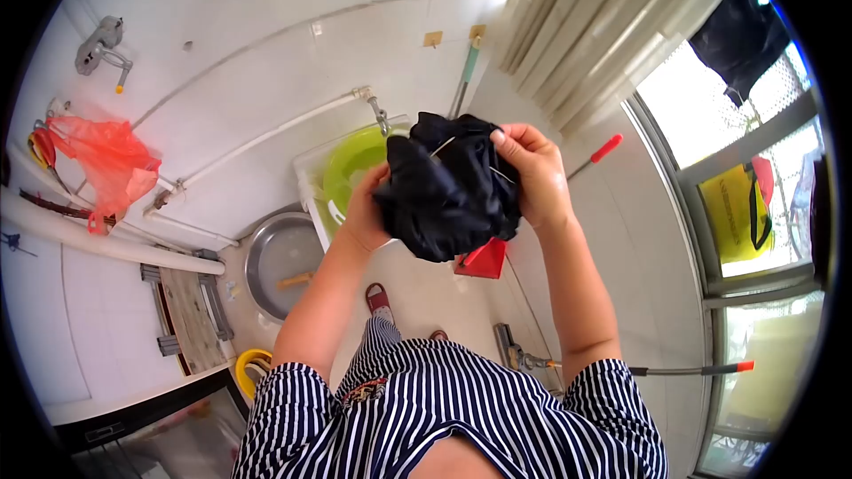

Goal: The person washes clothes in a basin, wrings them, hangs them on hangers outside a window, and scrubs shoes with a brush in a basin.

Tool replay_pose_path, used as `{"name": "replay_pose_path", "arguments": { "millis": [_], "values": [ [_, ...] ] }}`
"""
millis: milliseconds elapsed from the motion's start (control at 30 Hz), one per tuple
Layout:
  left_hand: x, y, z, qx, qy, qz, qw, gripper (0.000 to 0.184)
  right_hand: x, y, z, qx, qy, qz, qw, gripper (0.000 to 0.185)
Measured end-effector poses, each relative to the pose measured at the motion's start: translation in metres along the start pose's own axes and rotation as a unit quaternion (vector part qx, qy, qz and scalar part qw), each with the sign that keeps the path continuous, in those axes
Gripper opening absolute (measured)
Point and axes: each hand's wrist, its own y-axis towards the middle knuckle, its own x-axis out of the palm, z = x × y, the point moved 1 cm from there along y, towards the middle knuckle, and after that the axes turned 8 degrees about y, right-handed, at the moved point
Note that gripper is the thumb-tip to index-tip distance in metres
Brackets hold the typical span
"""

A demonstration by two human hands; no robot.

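Observation:
A bunched black garment (448,191) with thin pale lines on it is held up in front of me, between both hands. My right hand (535,168) pinches its upper right edge, thumb on top. At the garment's left side, my left hand (366,211) grips it, with most of the fingers hidden behind the cloth. Just behind and below lies a green basin (342,168), partly covered by the garment and my left hand. It sits in a white sink (306,179) under a metal tap (380,113).
A large metal basin (257,257) rests on the floor at left. A red dustpan (484,262) is below the garment, and a mop (524,357) lies at lower right. A red plastic bag (106,164) hangs on the left wall; windows (754,133) line the right.

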Motion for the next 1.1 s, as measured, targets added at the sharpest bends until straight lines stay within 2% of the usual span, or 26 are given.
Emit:
{"name": "replay_pose_path", "arguments": {
  "millis": [33, 67, 167, 267, 333, 367, 433, 467, 533, 567, 633, 667, 733, 767, 833, 867, 933, 1000, 1033, 1067, 1100],
  "values": [
    [0.002, -0.010, -0.008, -0.091, -0.170, -0.007, 0.981, 0.053, -0.004, -0.009, -0.008, 0.013, 0.010, 0.000, 1.000, 0.014],
    [0.015, -0.018, -0.014, -0.094, -0.170, -0.006, 0.981, 0.053, -0.010, -0.015, -0.012, 0.014, 0.022, 0.004, 1.000, 0.014],
    [0.034, -0.040, -0.045, -0.144, -0.146, -0.020, 0.978, 0.071, -0.022, -0.034, -0.021, 0.035, 0.035, 0.013, 0.999, 0.014],
    [0.038, -0.061, -0.079, -0.161, -0.146, 0.013, 0.976, 0.070, -0.032, -0.055, -0.025, 0.044, 0.037, 0.017, 0.998, 0.015],
    [0.041, -0.075, -0.096, -0.113, 0.003, 0.043, 0.993, 0.073, -0.035, -0.068, -0.030, 0.041, 0.035, 0.015, 0.998, 0.016],
    [0.048, -0.081, -0.098, -0.112, 0.002, 0.045, 0.993, 0.073, -0.034, -0.076, -0.036, 0.030, 0.046, 0.011, 0.998, 0.016],
    [0.060, -0.091, -0.096, -0.079, 0.127, 0.069, 0.986, 0.070, -0.032, -0.090, -0.042, 0.019, 0.058, 0.009, 0.998, 0.017],
    [0.068, -0.093, -0.093, -0.079, 0.127, 0.069, 0.986, 0.070, -0.030, -0.097, -0.044, 0.015, 0.043, 0.008, 0.999, 0.017],
    [0.087, -0.089, -0.082, -0.006, 0.178, -0.032, 0.984, 0.065, -0.024, -0.107, -0.049, 0.008, 0.028, 0.006, 1.000, 0.018],
    [0.095, -0.087, -0.077, -0.006, 0.178, -0.034, 0.983, 0.065, -0.022, -0.111, -0.052, 0.011, 0.027, -0.004, 1.000, 0.019],
    [0.106, -0.087, -0.070, -0.022, 0.358, -0.009, 0.933, 0.056, -0.016, -0.121, -0.058, 0.009, 0.025, -0.010, 1.000, 0.021],
    [0.108, -0.086, -0.069, -0.023, 0.359, -0.015, 0.933, 0.056, -0.015, -0.124, -0.063, 0.006, 0.023, -0.015, 1.000, 0.022],
    [0.110, -0.085, -0.066, 0.005, 0.378, 0.072, 0.923, 0.049, -0.011, -0.133, -0.081, -0.023, 0.008, 0.006, 1.000, 0.024],
    [0.100, -0.087, -0.067, 0.004, 0.378, 0.062, 0.924, 0.049, -0.019, -0.133, -0.092, -0.044, 0.020, -0.007, 0.999, 0.025],
    [0.069, -0.090, -0.071, 0.045, 0.165, 0.086, 0.981, 0.045, -0.018, -0.145, -0.120, -0.096, 0.023, 0.052, 0.994, 0.027],
    [0.088, -0.100, -0.056, 0.016, 0.144, 0.124, 0.982, 0.040, -0.020, -0.149, -0.131, -0.112, 0.010, 0.032, 0.993, 0.028],
    [0.088, -0.108, -0.042, -0.013, 0.141, 0.095, 0.985, 0.038, -0.015, -0.156, -0.151, -0.142, 0.004, -0.001, 0.990, 0.025],
    [0.075, -0.119, -0.033, -0.040, 0.137, 0.073, 0.987, 0.037, -0.016, -0.164, -0.173, -0.151, -0.026, -0.034, 0.988, 0.033],
    [0.062, -0.119, -0.031, -0.056, 0.222, 0.098, 0.968, 0.036, -0.026, -0.164, -0.188, -0.146, -0.043, -0.063, 0.986, 0.038],
    [0.052, -0.121, -0.027, -0.071, 0.306, 0.121, 0.942, 0.037, -0.027, -0.169, -0.200, -0.166, -0.065, -0.094, 0.980, 0.035],
    [0.050, -0.125, -0.019, -0.072, 0.308, 0.116, 0.942, 0.037, -0.025, -0.175, -0.211, -0.185, -0.086, -0.124, 0.971, 0.032]
  ]
}}
